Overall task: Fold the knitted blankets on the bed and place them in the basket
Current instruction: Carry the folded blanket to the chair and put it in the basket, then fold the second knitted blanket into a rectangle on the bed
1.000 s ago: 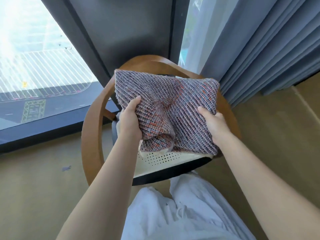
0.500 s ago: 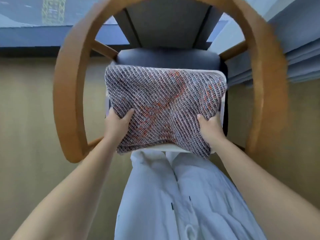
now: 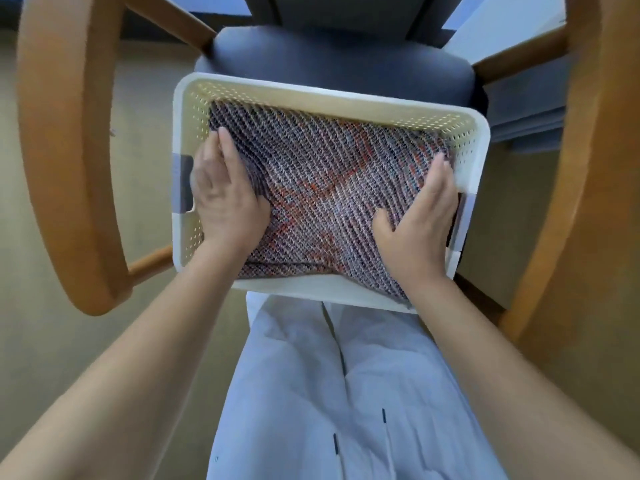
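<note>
A folded knitted blanket (image 3: 322, 188), grey-purple with orange streaks, lies inside a white perforated plastic basket (image 3: 325, 93). The basket sits on the dark seat of a wooden chair (image 3: 332, 53). My left hand (image 3: 225, 199) lies flat on the blanket's left side, fingers together, against the basket's left wall. My right hand (image 3: 419, 220) lies flat on the blanket's right side, thumb spread, near the right wall. Both palms press down on the blanket. The blanket's near right corner hangs over the basket's front rim.
The chair's curved wooden armrests (image 3: 65, 161) arc around the basket on both sides. Beige floor (image 3: 145, 133) lies to the left and right. My legs in white trousers (image 3: 332, 393) stand right before the chair. Grey curtain folds (image 3: 526, 126) hang at the right.
The blanket went from held above the chair down into the basket. My hands shifted from gripping its near edge to lying flat on top. The view moved closer and downward.
</note>
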Tool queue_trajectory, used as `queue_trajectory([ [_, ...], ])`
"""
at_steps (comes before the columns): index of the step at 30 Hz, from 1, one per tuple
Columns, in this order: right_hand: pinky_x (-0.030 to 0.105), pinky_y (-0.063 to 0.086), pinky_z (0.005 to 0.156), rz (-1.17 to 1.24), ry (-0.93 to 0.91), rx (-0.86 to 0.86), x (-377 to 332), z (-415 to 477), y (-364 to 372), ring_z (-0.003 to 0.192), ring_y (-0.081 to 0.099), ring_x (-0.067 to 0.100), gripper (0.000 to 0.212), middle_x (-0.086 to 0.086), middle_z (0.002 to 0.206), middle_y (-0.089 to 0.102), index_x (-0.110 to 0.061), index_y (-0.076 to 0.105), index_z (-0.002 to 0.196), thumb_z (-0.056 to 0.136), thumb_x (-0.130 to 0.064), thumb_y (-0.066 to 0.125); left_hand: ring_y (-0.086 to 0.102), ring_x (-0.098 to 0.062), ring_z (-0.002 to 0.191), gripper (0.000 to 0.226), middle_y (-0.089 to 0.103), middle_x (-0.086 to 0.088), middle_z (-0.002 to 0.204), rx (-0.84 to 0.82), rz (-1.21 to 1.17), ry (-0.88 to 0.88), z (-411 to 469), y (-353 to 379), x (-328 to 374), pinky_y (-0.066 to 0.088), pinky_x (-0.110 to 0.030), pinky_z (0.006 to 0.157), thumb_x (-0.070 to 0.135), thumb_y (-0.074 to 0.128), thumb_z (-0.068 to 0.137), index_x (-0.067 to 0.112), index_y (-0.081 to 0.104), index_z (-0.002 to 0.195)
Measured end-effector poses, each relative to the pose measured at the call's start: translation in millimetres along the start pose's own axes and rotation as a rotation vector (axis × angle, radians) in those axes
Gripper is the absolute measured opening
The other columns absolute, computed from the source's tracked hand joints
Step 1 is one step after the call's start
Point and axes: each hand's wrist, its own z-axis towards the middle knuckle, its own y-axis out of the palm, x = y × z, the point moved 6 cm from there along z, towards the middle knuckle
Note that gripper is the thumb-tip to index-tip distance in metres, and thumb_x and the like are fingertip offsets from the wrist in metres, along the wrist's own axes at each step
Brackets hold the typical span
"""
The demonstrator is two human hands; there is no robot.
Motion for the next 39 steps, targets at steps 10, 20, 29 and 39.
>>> queue_trajectory([
  [10, 0.054, -0.004, 0.114, -0.655, -0.051, -0.588, 46.6, 8.0, 84.1, 0.143, -0.017, 0.038, 0.137, 0.020, 0.153, -0.024, -0.017, -0.030, 0.142, 0.057, -0.088, 0.050, -0.023, -0.040, 0.139, 0.127, -0.027, -0.023, 0.151, -0.472, 0.263, 0.079, -15.1, 80.2, -25.4, -0.007, -0.050, 0.114, 0.088, 0.046, 0.057, 0.029, -0.023, 0.145],
  [20, 0.054, -0.007, 0.113, -0.673, -0.027, -0.599, 38.0, 18.4, 91.7, 0.142, -0.019, 0.038, 0.140, 0.021, 0.153, -0.023, -0.016, -0.028, 0.143, 0.056, -0.082, 0.059, -0.023, -0.043, 0.139, 0.135, -0.030, -0.025, 0.149, -0.588, 0.394, 0.087, 3.9, 84.9, -18.0, -0.007, -0.051, 0.114, 0.091, 0.047, 0.054, 0.026, -0.035, 0.139],
  [29, 0.044, 0.013, 0.114, -0.378, 0.083, -0.429, 12.7, -89.0, 24.8, 0.141, 0.019, 0.027, 0.047, 0.011, 0.149, 0.033, -0.008, 0.044, 0.133, 0.096, -0.036, 0.038, 0.001, -0.037, 0.144, 0.068, 0.010, -0.012, 0.157, -0.569, 0.111, 0.168, -72.6, 44.1, -12.3, 0.011, -0.050, 0.115, 0.047, 0.042, 0.092, 0.014, 0.019, 0.147],
  [39, 0.034, 0.037, 0.102, 0.391, 0.714, 0.029, 6.5, -345.8, 10.1, 0.125, 0.047, 0.028, 0.045, 0.016, 0.136, 0.050, -0.005, 0.047, 0.133, 0.093, -0.026, 0.047, 0.057, -0.024, 0.109, 0.037, 0.056, -0.004, 0.128, -0.661, -0.052, 0.664, -236.1, -16.8, -50.9, 0.045, -0.031, 0.091, 0.027, 0.052, 0.092, 0.013, 0.053, 0.126],
])
